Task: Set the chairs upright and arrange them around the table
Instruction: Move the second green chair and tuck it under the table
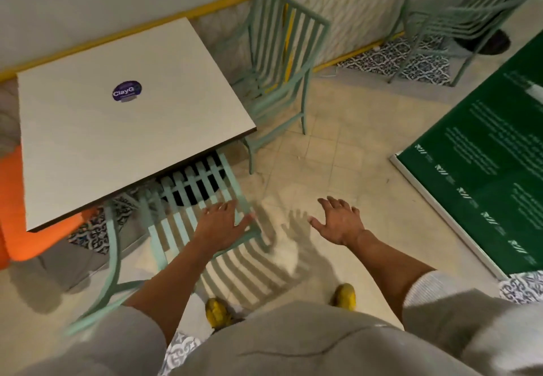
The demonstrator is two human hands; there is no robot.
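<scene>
Left hand (221, 224) flat on near chair (188, 199) top rail, fingers loosely curved over it; right hand (338, 223) free, fingers spread. Slatted metal frame: likely rigid, moderately light; best held by rail.

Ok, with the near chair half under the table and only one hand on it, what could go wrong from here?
1. Only the left hand rests on the slatted chair, at one corner; the right hand hangs open, so a push may skew it.
2. The chair's back already sits under the table edge and may knock it.
3. The yellow shoes stand close to the chair's legs, a possible trip.
</scene>
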